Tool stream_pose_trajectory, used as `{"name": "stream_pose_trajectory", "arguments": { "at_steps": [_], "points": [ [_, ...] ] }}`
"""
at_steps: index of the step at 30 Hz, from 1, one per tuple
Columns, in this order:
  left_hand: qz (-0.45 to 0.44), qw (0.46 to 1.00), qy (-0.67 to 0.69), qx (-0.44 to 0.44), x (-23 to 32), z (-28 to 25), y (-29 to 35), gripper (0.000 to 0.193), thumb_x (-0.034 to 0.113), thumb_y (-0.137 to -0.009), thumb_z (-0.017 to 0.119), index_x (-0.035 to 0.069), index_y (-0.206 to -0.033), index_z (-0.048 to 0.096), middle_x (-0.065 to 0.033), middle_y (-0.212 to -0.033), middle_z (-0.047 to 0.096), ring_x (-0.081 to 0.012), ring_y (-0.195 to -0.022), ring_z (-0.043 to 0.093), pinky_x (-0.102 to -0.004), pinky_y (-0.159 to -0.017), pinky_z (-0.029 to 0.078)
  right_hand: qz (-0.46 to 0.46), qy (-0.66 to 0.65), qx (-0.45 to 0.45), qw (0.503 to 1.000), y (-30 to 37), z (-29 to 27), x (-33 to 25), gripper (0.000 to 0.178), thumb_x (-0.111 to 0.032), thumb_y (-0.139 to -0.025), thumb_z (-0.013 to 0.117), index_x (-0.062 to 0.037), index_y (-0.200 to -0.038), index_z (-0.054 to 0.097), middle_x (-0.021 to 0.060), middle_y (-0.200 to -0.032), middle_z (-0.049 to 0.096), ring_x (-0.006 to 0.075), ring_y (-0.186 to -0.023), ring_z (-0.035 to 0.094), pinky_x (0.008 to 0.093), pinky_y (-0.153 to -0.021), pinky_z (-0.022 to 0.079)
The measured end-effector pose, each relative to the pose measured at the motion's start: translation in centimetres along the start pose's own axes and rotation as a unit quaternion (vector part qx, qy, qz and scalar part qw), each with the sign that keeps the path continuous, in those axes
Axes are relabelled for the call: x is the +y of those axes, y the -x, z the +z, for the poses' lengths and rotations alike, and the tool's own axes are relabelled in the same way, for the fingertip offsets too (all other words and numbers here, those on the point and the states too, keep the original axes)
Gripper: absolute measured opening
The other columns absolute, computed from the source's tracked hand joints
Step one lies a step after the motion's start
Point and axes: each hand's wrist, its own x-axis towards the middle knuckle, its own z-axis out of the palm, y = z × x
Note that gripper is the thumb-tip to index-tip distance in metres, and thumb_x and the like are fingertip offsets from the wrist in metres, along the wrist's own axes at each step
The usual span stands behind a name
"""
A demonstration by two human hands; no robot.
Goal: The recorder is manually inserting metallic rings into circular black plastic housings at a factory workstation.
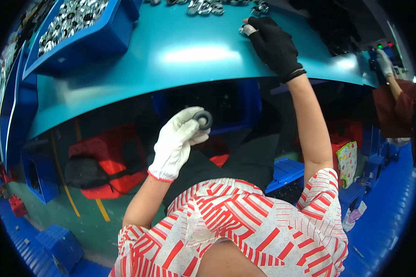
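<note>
My left hand [178,143], in a white knitted glove with a red cuff edge, pinches a small round black ring [203,120] with a pale centre. It is held up in front of the table's near edge, over a blue bin [252,108]. My right hand [275,46] wears a black glove with bare fingertips and reaches over the teal table [171,74]. Its thumb and finger close on a small shiny metal piece [241,30], partly hidden by the fingers. Loose shiny metal parts [205,7] lie just beyond, at the table's far side.
A blue bin [78,57] full of shiny metal parts stands at the table's left. Dark parts [333,27] are heaped at the far right. Below left is a red stool [111,157] with a black bag [85,173]. Another person's gloved hand [384,62] shows at the right.
</note>
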Motion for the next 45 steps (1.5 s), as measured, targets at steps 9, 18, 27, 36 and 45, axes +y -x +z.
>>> {"name": "stream_pose_trajectory", "arguments": {
  "at_steps": [9, 18, 27, 36, 45],
  "points": [
    [-0.008, 0.999, 0.038, -0.013, -0.7, 0.1, 0.1, 0.038, 0.012, -0.087, 0.065, -0.001, -0.121, 0.054, -0.0094, -0.102, 0.064, -0.0175, -0.090, 0.066, -0.0281, -0.076, 0.058, -0.010, -0.206, -0.010, 0.978, 7.0, -1.9, -5.0, 0.023, -0.015, -0.082, 0.067, -0.0075, -0.103, 0.062, 0.0091, -0.096, 0.064, 0.0254, -0.082, 0.065, 0.0326, -0.071, 0.051],
    [-0.010, 0.999, 0.040, -0.014, -1.9, 1.3, -0.1, 0.039, 0.006, -0.085, 0.065, -0.003, -0.121, 0.053, -0.0122, -0.108, 0.062, -0.0189, -0.093, 0.065, -0.0284, -0.079, 0.057, 0.039, -0.314, -0.108, 0.942, 14.9, 0.1, -9.3, 0.028, -0.011, -0.078, 0.069, -0.0052, -0.104, 0.061, 0.0107, -0.102, 0.062, 0.0271, -0.087, 0.063, 0.0338, -0.073, 0.051],
    [-0.009, 1.000, 0.012, -0.008, -2.3, 0.7, 0.1, 0.042, 0.004, -0.085, 0.065, -0.003, -0.123, 0.051, -0.0127, -0.110, 0.062, -0.0192, -0.097, 0.065, -0.0287, -0.081, 0.057, 0.054, -0.332, -0.121, 0.934, 15.4, 1.0, -8.9, 0.026, -0.011, -0.078, 0.070, -0.0089, -0.104, 0.064, 0.0092, -0.101, 0.062, 0.0258, -0.087, 0.063, 0.0329, -0.073, 0.052],
    [0.026, 0.995, -0.094, 0.019, -3.0, 0.5, 0.2, 0.045, 0.002, -0.081, 0.069, -0.003, -0.122, 0.051, -0.0116, -0.108, 0.061, -0.0174, -0.097, 0.062, -0.0289, -0.086, 0.053, -0.003, -0.327, -0.146, 0.934, 16.4, 1.7, -9.2, 0.029, -0.008, -0.076, 0.070, -0.0099, -0.105, 0.064, 0.0089, -0.101, 0.061, 0.0252, -0.089, 0.063, 0.0337, -0.073, 0.052],
    [0.085, 0.980, -0.177, 0.018, -2.8, 1.3, 1.1, 0.054, -0.007, -0.080, 0.063, -0.006, -0.129, 0.039, -0.0196, -0.117, 0.053, -0.0217, -0.099, 0.060, -0.0325, -0.089, 0.053, 0.046, -0.327, -0.166, 0.929, 16.8, 2.1, -9.6, 0.048, -0.006, -0.075, 0.070, -0.0111, -0.120, 0.055, 0.0116, -0.110, 0.058, 0.0298, -0.092, 0.061, 0.0354, -0.073, 0.051]
  ]
}}
